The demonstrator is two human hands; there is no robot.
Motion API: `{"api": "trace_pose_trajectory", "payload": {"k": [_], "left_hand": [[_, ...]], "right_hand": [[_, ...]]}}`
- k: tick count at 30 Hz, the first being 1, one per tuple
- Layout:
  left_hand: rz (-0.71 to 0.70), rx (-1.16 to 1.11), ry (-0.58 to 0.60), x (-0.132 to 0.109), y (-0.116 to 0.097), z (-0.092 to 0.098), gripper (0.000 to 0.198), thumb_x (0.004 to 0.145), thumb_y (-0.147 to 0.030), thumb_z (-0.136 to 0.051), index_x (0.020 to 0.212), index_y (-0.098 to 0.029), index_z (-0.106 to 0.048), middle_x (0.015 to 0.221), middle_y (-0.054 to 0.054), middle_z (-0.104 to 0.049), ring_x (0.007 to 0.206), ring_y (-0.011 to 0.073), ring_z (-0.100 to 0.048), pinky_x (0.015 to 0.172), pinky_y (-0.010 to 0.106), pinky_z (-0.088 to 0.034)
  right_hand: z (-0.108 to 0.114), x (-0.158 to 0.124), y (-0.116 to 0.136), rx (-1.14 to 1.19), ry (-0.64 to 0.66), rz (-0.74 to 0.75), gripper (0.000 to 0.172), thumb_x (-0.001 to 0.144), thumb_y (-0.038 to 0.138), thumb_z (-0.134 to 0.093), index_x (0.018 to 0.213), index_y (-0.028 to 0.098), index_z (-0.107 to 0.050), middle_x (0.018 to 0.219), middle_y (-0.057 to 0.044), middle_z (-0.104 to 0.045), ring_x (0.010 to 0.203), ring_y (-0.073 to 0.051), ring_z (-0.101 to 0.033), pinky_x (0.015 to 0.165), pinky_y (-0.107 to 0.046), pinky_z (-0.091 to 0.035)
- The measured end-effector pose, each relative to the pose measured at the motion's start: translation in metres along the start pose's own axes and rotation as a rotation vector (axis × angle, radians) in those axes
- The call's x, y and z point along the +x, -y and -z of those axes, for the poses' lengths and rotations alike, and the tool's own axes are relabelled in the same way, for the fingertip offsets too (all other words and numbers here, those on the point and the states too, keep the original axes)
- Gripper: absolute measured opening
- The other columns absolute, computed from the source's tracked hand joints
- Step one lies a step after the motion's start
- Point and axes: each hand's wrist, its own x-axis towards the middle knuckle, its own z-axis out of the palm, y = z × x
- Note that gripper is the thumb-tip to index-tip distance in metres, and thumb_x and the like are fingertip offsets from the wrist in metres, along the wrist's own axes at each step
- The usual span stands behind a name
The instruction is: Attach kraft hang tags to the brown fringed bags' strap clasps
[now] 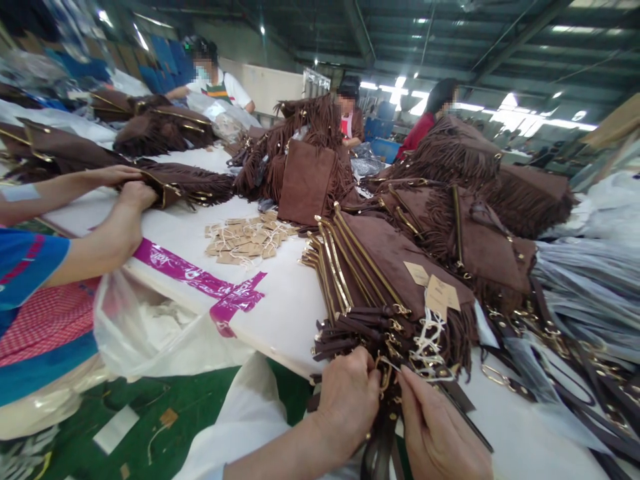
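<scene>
A stack of brown suede fringed bags (pixel 395 267) with gold zippers lies on the white table (pixel 280 300) in front of me. Kraft paper tags (pixel 440 293) on white strings hang from the top bag. My left hand (pixel 345 400) is closed around the tassel pulls and a gold ring at the stack's near end. My right hand (pixel 440 433) pinches the white tag string beside that ring, fingertips pressed together. Dark brown straps hang down between my two hands.
A pile of loose paper tags (pixel 247 240) lies mid-table. More fringed bags (pixel 475 173) are heaped behind and right. A neighbour's arms (pixel 100 227) at left handle another bag; a plastic bag (pixel 160 333) hangs off the table edge by pink tape (pixel 200 280). Other workers stand at the back.
</scene>
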Motion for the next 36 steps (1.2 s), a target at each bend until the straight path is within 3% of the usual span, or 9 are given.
{"api": "trace_pose_trajectory", "payload": {"k": [10, 18, 25, 36], "left_hand": [[0.005, -0.100, -0.022, -0.002, 0.002, -0.009, 0.018, 0.077, -0.022, -0.043, 0.074, -0.016, -0.060, 0.076, 0.006, -0.066, 0.073, 0.0200, -0.060, 0.065, 0.029, -0.037], [-0.006, -0.130, -0.056, -0.004, 0.004, -0.010, 0.013, 0.078, -0.021, -0.044, 0.074, -0.018, -0.056, 0.073, 0.004, -0.065, 0.070, 0.0187, -0.060, 0.063, 0.028, -0.038], [-0.258, -0.088, -0.234, -0.001, 0.020, -0.015, 0.020, 0.087, -0.020, -0.033, 0.090, -0.018, -0.053, 0.076, 0.004, -0.065, 0.067, 0.0178, -0.062, 0.059, 0.026, -0.040], [-0.607, 0.005, -0.547, 0.009, 0.032, -0.022, 0.015, 0.085, -0.012, -0.042, 0.079, -0.015, -0.056, 0.064, 0.001, -0.060, 0.056, 0.0134, -0.057, 0.053, 0.023, -0.040]], "right_hand": [[-0.005, 0.002, 0.010, -0.044, -0.065, -0.056, 0.024, 0.076, 0.010, -0.066, 0.100, 0.009, -0.061, 0.079, -0.005, -0.071, 0.067, -0.013, -0.065, 0.071, -0.024, -0.046], [-0.012, 0.007, 0.018, -0.001, -0.131, -0.111, 0.012, 0.085, 0.016, -0.055, 0.090, 0.010, -0.065, 0.075, -0.004, -0.071, 0.063, -0.011, -0.065, 0.067, -0.021, -0.046], [-0.011, 0.010, 0.017, -0.009, -0.136, -0.099, 0.012, 0.084, 0.016, -0.058, 0.088, 0.008, -0.065, 0.073, -0.005, -0.071, 0.061, -0.010, -0.065, 0.065, -0.021, -0.046], [-0.017, 0.007, 0.020, -0.099, -0.093, -0.105, 0.015, 0.087, 0.020, -0.053, 0.086, 0.012, -0.066, 0.071, -0.002, -0.070, 0.059, -0.012, -0.065, 0.060, -0.023, -0.044]]}}
